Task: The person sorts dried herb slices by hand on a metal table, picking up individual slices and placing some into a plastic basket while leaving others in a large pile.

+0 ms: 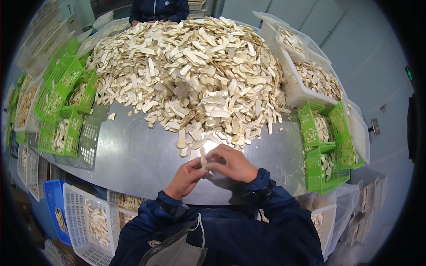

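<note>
A pale, elongated dried slice (203, 156), which looks like mushroom, stands upright between my hands above the near part of the metal table (128, 150). My left hand (184, 178) is closed, its thumb and fingers pinching the slice's lower end. From the other side my right hand (231, 163) has its fingertips closed on the same slice. Just beyond my fingers a large heap of similar cream and tan slices (186, 75) covers the middle and back of the table. A few loose slices (182, 139) lie at its near edge.
Green baskets (60, 91) holding slices stand at the left edge, and more green baskets (314, 170) at the right. A white crate (290, 82) of slices is at the back right. Below the table edge sits a white basket (73, 217). Across the heap is another person (162, 9).
</note>
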`<state>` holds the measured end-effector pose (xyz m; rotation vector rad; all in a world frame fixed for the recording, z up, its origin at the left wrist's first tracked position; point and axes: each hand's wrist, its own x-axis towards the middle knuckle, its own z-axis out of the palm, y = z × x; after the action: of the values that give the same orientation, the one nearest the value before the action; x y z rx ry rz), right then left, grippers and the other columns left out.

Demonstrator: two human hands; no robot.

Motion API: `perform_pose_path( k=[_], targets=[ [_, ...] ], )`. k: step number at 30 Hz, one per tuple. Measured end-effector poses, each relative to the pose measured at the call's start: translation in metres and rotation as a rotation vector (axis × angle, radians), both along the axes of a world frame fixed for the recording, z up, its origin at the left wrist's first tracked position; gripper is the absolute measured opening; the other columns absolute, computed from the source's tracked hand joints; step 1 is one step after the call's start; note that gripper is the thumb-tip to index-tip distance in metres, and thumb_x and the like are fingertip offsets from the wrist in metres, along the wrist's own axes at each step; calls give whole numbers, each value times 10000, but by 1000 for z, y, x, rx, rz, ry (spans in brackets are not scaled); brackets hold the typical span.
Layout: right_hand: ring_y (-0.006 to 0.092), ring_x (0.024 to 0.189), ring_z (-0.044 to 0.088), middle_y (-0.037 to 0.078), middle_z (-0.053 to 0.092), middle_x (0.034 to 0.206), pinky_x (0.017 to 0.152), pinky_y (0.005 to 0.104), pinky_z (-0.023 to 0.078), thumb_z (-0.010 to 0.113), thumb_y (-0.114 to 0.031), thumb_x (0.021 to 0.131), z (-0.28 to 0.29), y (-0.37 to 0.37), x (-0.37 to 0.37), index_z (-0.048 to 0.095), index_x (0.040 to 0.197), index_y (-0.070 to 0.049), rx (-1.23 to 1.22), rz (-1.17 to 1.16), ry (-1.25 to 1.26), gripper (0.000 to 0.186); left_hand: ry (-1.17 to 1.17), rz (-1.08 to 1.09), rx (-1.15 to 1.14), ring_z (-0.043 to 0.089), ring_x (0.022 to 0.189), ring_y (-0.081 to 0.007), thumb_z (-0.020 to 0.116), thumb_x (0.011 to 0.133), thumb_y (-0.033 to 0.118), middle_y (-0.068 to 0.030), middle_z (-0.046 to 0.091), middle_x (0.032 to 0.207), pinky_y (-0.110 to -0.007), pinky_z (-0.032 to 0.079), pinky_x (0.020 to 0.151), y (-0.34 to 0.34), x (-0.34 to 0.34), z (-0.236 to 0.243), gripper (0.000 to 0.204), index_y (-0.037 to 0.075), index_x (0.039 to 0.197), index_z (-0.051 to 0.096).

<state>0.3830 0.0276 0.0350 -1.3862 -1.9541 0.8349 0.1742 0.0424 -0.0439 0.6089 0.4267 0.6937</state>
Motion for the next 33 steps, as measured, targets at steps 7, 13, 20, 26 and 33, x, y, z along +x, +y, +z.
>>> perform_pose_path(
  k=[7,13,20,26,33],
  targets=[
    [209,780,653,70,633,899,703,323,531,780,-306,834,-8,0,-6,635,1063,-58,-21,11,17,367,142,-37,82,591,1042,-75,658,931,28,-37,634,1195,-200,481,862,-5,-1,-6,444,-30,1352,529],
    [185,737,628,58,618,855,668,311,514,784,-285,834,-8,0,-4,627,1013,-54,-90,0,74,332,151,-31,115,580,1123,-99,660,945,44,-53,620,1243,-235,478,947,-7,0,-4,453,-44,1365,514],
    [155,735,623,72,647,848,676,295,507,779,-259,848,-13,0,5,623,987,-47,-244,-24,144,297,108,-30,52,563,1158,-108,666,941,49,-57,618,1247,-260,459,987,-4,3,0,492,-45,1392,495],
    [262,792,676,83,693,931,741,333,542,699,-218,889,-7,3,0,668,1146,-94,285,-119,-28,287,97,-65,58,557,1124,-99,661,932,29,-46,580,1289,-252,458,970,-5,1,0,623,-20,1487,381],
    [310,799,683,119,695,906,705,379,550,674,-128,860,-6,-2,-1,683,1150,-104,277,29,-204,292,165,-87,175,526,1043,-70,658,923,11,-4,552,1162,-222,447,912,-10,0,-3,730,-3,1546,277]
  ],
)
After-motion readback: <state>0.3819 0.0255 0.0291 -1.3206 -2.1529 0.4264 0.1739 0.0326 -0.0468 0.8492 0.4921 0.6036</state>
